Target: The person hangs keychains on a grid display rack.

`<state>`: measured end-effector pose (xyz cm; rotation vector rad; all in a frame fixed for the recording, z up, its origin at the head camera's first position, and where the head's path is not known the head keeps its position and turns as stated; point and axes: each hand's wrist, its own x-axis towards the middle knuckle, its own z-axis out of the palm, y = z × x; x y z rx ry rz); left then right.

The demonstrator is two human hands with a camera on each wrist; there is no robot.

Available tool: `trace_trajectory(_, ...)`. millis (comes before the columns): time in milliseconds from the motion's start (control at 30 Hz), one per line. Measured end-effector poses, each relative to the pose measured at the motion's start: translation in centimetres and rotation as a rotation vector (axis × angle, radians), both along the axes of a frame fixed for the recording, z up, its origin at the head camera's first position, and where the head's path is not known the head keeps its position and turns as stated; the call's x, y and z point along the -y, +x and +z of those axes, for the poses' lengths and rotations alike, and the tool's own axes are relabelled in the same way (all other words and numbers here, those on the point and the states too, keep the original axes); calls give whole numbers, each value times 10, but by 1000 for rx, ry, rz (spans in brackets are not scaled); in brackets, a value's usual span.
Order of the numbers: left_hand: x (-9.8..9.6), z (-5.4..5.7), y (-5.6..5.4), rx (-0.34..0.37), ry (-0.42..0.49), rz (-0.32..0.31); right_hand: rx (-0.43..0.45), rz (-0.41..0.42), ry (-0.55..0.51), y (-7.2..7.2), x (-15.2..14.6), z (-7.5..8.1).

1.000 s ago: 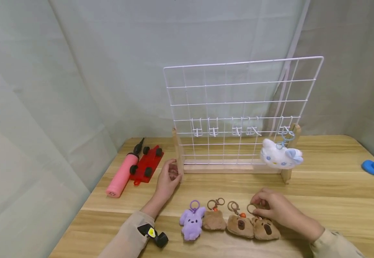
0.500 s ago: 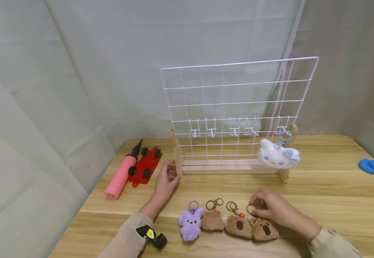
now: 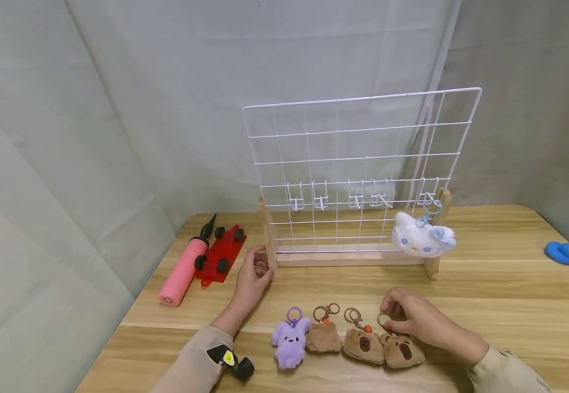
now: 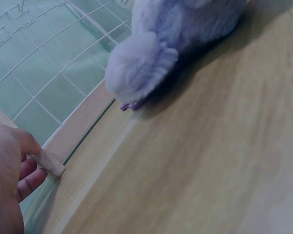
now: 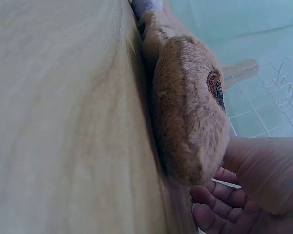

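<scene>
My left hand (image 3: 251,281) holds the left wooden foot (image 3: 267,240) of a white wire grid rack (image 3: 337,131); in the left wrist view, the thumb and fingers (image 4: 31,185) lie around that foot. With its thumb and fingers, my right hand (image 3: 419,316) pinches the brown key ring (image 3: 383,318) of the rightmost brown plush keychain (image 3: 403,352), which lies on the table. To its left, in a row, are a brown bear-faced plush keychain (image 3: 364,345), another brown plush keychain (image 3: 324,337) and a purple plush keychain (image 3: 291,343). The right wrist view shows the brown plush (image 5: 190,112) side-on, partly covering the hand.
Several white hooks (image 3: 321,203) sit along the grid. A white cat-head plush keychain (image 3: 421,237) hangs from the rightmost one. Left of the rack lie a pink hand pump (image 3: 184,273) and a red toy car chassis (image 3: 222,256). A blue toy duck (image 3: 562,252) is at the far right.
The head view has shifted slightly, moving the scene a little to the left. Both hands keep their hold, and the plush keychains stay where they were.
</scene>
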<state>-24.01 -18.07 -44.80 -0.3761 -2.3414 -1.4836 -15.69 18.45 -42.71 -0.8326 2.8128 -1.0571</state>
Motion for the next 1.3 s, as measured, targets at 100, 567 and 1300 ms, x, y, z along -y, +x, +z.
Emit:
trace_trajectory(100,0,0,0,4,0,4,23,18,-26,0,0,0)
trace_trajectory(567,-1,1,4,21,0,12,79,94,-84,-1,-5,0)
trace_trajectory(1300,-1,-2,0,-2,-16,19,125,187,-232,3,-18,27)
